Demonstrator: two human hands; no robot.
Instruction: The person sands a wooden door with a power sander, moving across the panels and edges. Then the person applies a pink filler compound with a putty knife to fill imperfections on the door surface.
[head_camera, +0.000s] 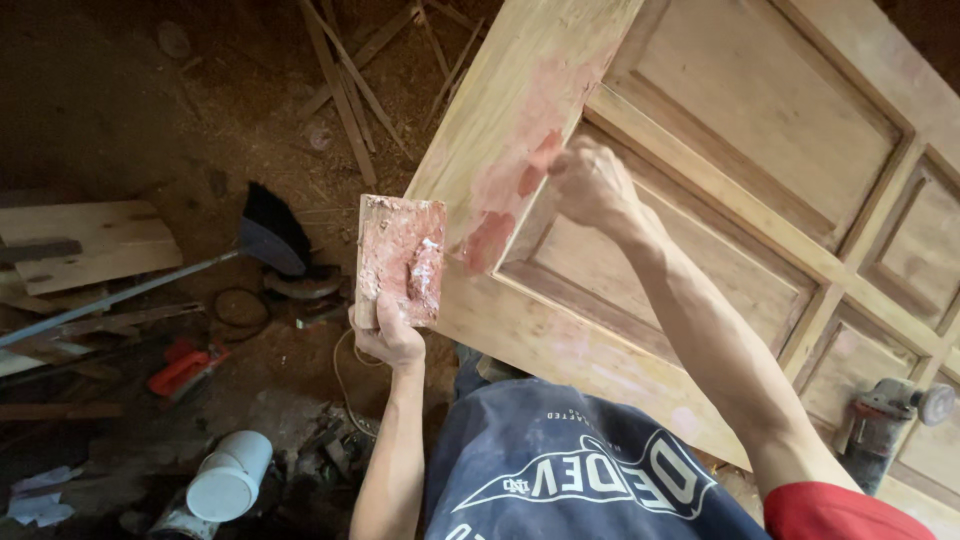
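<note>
Pink paste goes on a wooden door.
The left hand (388, 335) grips a small board (400, 260) smeared with pink paste, fingers clamped on its bottom edge. The right hand (590, 185), fingers curled together, presses on the door (760, 150) beside the pink patch (500, 200).

Bright, warm daylight on the wooden door (700, 190); dim, shadowed floor (110, 110) at left. No glare. Slight motion blur on the right hand (590, 185); wide-angle stretch toward edges.
</note>
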